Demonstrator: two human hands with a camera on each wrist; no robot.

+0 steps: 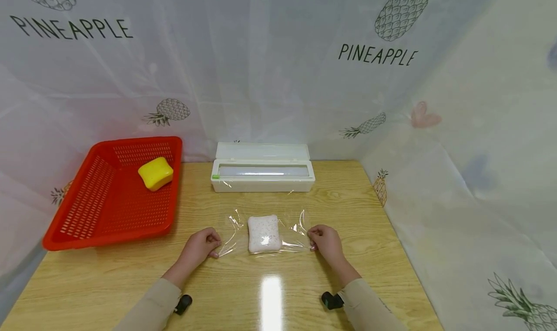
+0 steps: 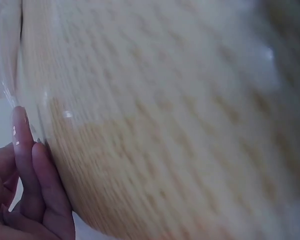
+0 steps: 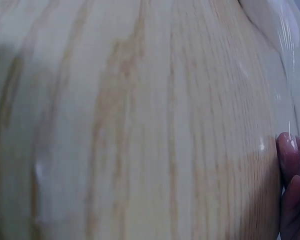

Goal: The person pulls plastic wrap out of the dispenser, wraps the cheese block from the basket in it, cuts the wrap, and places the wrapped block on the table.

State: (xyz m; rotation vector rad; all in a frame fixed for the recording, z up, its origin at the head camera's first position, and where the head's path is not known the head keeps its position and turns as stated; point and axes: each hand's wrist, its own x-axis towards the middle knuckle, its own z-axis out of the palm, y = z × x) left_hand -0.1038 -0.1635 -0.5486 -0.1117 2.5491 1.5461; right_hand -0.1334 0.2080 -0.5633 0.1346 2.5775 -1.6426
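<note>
A sheet of clear plastic wrap (image 1: 237, 234) is stretched between both hands in the head view, low over the wooden table. The left hand (image 1: 203, 243) pinches its left edge; the right hand (image 1: 327, 244) pinches the right edge. Between them lies a white, speckled, pillow-shaped square block (image 1: 264, 233), which the wrap overlaps. In the left wrist view, the left fingers (image 2: 24, 135) meet the creased film. Gathered film likewise runs to the right fingertips (image 3: 288, 147) in the right wrist view. Behind the block stands a white wrap dispenser (image 1: 263, 184), lid raised, its roll showing inside.
At the left is a red plastic basket (image 1: 110, 241) with a yellow pillow-shaped block (image 1: 155, 173) in it. Pineapple-print curtains (image 1: 270, 79) hang behind and beside the wooden table (image 1: 357, 200). Each wrist wears a small black device.
</note>
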